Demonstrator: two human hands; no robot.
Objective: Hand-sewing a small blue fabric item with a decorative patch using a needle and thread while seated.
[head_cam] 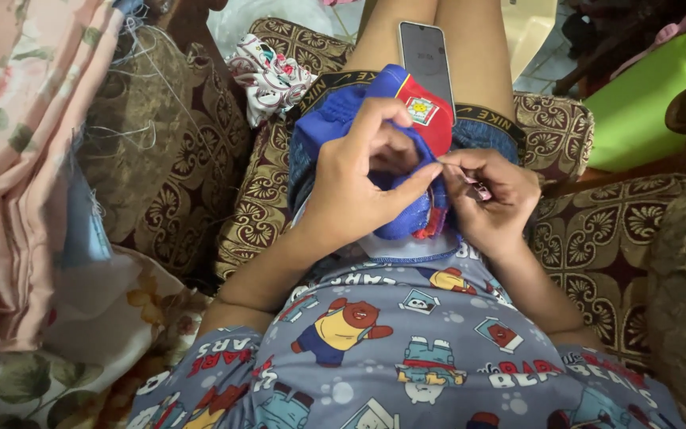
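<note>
- Left hand (359,179) clamps a bunched blue and red garment (406,119) on the person's lap, fingers curled over the cloth, thumb tip pressing the folded edge toward 3 o'clock.
- Right hand (490,195) sits at 3 o'clock of the left, touching it at the fingertips; fingers pinched together on a small pink-and-dark object (478,189), too small to identify.
- The garment lies at 12 to 1 o'clock from the left hand, with its long axis running roughly 12 to 6 down the lap; the worked edge is right between both hands, left hand nearer the bulk.
- Phone (425,56) rests on the leg at 12 o'clock, just beyond the garment.
- Patterned cloth scrap (270,78) at 10 o'clock on the brown patterned sofa (192,159).
- Green bottle (649,99) at 2 o'clock, well apart.
</note>
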